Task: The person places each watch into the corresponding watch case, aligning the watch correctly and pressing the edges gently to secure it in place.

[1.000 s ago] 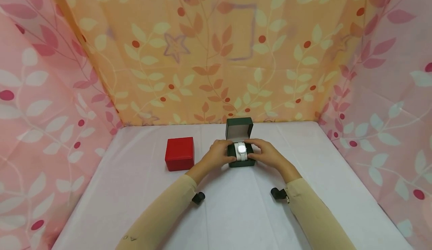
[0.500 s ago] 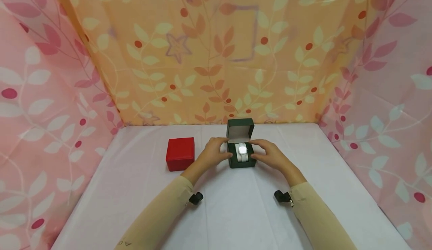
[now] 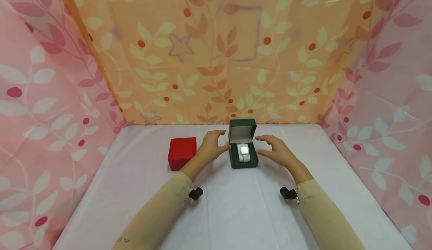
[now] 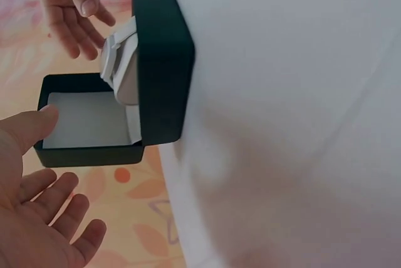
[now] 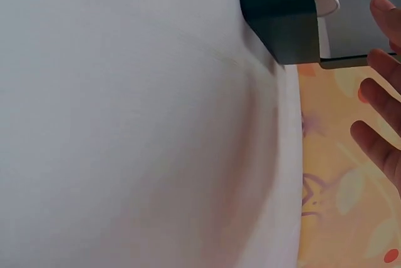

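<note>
A dark green watch box (image 3: 243, 165) stands on the table with its lid (image 3: 242, 131) raised and pale lining showing. Strapped inside it is a white watch (image 3: 244, 151) with a bright square face. To the box's left, my left hand (image 3: 212, 145) hovers with thumb and fingers spread, holding nothing. On the opposite side my right hand (image 3: 275, 149) is likewise spread and holds nothing. The left wrist view shows both hands apart from the green box (image 4: 164, 67), fingers loosely bent.
A closed red box (image 3: 182, 153) sits left of the green one, close behind my left forearm. White cloth (image 3: 236, 212) covers the table. Patterned curtains (image 3: 216, 55) rise at the back and on both sides.
Both hands have let go of the green box's sides and drawn outward, the left hand leftward and the right hand rightward. The box stays open with the watch inside.
</note>
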`<state>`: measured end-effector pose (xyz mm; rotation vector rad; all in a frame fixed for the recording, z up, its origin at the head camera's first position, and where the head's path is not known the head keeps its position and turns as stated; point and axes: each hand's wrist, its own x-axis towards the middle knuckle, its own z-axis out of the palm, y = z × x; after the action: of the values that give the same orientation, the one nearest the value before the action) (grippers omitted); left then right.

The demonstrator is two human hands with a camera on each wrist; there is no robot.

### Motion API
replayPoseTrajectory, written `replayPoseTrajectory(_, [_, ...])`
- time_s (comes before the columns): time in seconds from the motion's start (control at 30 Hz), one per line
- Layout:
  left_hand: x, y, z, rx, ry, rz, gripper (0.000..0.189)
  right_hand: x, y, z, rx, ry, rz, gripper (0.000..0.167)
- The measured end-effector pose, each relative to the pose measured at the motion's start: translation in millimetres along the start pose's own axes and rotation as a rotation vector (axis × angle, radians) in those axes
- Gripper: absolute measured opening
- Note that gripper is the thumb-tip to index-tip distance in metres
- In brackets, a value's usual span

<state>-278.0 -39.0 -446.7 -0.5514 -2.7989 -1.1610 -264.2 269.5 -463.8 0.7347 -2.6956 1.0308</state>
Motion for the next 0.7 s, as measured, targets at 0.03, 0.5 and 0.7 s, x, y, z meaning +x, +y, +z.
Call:
replayPoseTrajectory(0.03, [1.3,0.4,-1.2,-0.003,0.008,-0.001,0.068,1.6,0.3,-1.7,-0.006,0.0,0.003,0.054])
replayPoseTrajectory(0.5, [24.4,3.5,-5.4,-0.055,0.061,0.052,0.079,33.8,5.4,-29.5,-0.073,0.028,0.051,0.06])
replayPoseTrajectory(0.7, [34.2,4.0,-3.7,-0.06,0.064,0.061,0.078,46.5,5.5,-32.8,-0.024,0.018,0.072,0.068])
